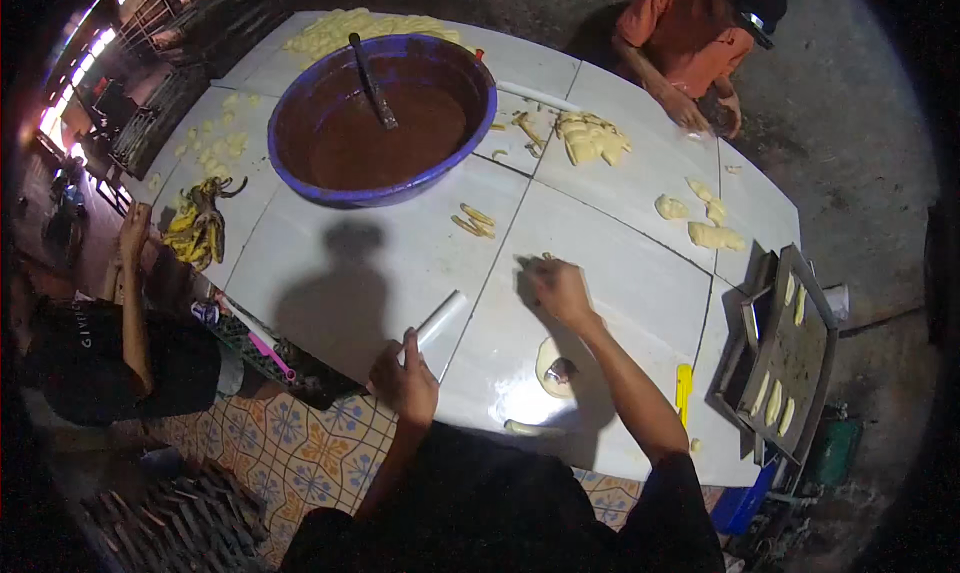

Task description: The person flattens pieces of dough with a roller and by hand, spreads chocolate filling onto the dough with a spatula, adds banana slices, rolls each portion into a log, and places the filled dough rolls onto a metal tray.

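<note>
A white tiled table (620, 398) fills most of the view, with dull floor beyond it and patterned tiles on the near side. On it, just below the right hand (562, 293) and beside its forearm, lies a flat dough round (546, 359) with a dark filling (562, 371). The right hand's fingers are bent down close to the tabletop; whether they grip anything I cannot tell. The left hand (408, 381) is wrapped around a white rod (440, 318), which points away from the body. Nearer the body than the right hand is a pale dough roll (533, 429); to its right, a yellow cutter (684, 388) and a tilted tray (800, 373) bearing dough strips. Just left of and beyond the right hand are thin brown sticks (475, 220). Well beyond the left hand, a purple basin (400, 188) of brown mixture (a dark-handled spatula (372, 83) leans in it) hides the tabletop behind, with bananas (195, 233) to its left.
</note>
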`<state>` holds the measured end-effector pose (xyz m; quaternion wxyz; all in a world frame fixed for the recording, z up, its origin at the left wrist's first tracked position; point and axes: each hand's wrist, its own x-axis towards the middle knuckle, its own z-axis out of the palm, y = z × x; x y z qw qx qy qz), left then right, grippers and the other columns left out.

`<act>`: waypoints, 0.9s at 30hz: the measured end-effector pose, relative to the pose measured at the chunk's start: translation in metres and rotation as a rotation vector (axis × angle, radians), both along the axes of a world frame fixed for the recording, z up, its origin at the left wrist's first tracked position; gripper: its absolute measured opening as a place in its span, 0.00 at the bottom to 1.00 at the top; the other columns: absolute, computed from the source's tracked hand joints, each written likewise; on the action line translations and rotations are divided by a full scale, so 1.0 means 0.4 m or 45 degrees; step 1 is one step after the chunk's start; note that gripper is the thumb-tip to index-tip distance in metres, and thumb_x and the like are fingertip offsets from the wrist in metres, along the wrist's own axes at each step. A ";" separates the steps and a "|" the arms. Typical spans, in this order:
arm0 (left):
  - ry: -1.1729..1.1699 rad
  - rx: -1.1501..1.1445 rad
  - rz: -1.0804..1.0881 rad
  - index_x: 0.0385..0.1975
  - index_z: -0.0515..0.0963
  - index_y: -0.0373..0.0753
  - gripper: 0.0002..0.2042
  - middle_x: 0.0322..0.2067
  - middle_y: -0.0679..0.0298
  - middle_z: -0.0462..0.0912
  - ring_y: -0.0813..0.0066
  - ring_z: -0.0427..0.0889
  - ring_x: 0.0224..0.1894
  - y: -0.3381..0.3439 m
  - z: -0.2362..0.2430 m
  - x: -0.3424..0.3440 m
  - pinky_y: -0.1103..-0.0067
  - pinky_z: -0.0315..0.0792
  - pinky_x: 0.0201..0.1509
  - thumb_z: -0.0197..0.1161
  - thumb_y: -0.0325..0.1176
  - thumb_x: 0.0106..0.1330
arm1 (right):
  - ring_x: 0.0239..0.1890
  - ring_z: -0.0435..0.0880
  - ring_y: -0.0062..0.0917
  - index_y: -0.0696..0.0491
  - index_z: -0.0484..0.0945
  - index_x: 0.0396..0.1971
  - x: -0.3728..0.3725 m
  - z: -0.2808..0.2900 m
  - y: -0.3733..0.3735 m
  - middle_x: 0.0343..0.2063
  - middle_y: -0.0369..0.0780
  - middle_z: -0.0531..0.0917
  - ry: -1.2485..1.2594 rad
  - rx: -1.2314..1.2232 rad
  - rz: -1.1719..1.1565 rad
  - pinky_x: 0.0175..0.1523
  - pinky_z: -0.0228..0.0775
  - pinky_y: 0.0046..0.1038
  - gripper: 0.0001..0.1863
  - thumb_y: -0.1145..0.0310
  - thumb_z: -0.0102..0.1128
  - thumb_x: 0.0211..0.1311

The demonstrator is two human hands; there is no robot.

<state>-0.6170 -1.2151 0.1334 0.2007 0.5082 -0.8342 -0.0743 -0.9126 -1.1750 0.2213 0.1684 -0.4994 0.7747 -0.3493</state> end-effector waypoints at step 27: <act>0.314 -0.216 -0.004 0.58 0.75 0.35 0.24 0.52 0.52 0.76 0.54 0.72 0.57 -0.049 -0.018 -0.096 0.59 0.63 0.62 0.63 0.28 0.59 | 0.35 0.81 0.34 0.57 0.86 0.42 0.021 -0.010 0.281 0.33 0.45 0.81 -0.132 0.048 -0.166 0.42 0.74 0.33 0.12 0.67 0.67 0.61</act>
